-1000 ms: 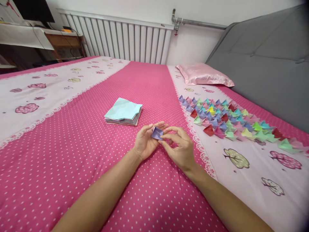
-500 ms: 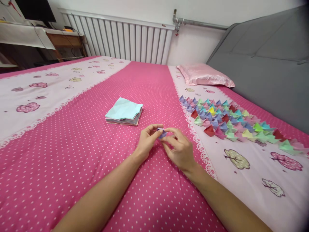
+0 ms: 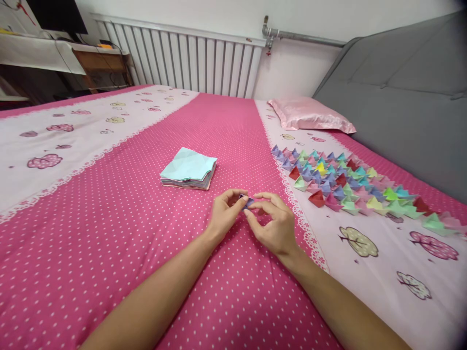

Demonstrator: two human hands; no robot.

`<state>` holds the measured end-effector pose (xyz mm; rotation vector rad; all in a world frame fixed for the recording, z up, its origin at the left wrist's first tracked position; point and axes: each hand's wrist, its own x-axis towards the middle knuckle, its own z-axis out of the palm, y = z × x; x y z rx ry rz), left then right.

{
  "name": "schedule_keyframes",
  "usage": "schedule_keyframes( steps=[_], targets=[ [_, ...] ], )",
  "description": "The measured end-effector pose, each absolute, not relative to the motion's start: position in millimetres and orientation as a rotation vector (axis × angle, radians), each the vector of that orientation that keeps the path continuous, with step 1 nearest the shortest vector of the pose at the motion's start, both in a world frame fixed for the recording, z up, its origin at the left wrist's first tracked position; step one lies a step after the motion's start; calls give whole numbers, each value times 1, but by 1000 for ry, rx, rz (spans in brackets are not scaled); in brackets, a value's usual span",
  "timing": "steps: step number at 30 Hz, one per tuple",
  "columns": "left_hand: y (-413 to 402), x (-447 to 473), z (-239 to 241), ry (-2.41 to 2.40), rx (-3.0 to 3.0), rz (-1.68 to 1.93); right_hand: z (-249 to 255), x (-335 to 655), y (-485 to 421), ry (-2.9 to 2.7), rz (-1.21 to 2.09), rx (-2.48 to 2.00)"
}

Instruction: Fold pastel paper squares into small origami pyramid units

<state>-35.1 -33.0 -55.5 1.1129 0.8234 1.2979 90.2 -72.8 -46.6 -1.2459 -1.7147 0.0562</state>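
A small piece of folded purple paper is held low over the bed, partly hidden by my fingers. My left hand pinches its left side, thumb on the near face and fingers behind. At its right corner, the thumb and a bent finger of my right hand close on the edge, while the index finger stretches above it. Beyond my left hand lies a stack of square paper sheets, pale blue on top. Rows of small folded paper boats in many colours stand to the right.
A pink dotted bedspread with pale printed strips lies under everything. Farther off are a pink pillow, a grey padded headboard on the right and a white radiator. A desk with a monitor stands back left.
The purple paper has turned slightly between my fingers, showing a darker inner fold. My right hand's fingers have spread a little and shifted slightly right; my left hand keeps its pinch.
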Motion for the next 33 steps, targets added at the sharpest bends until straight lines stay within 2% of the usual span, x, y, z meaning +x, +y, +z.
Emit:
schedule_keyframes(
  steps=[14, 33],
  targets=[
    [-37, -31, -58, 728, 1178, 1185, -54, 93, -66, -1635, 88, -1493],
    [-33, -32, -66, 658, 1149, 1034, -57, 97, -62, -1661, 7, -1449]
  ],
)
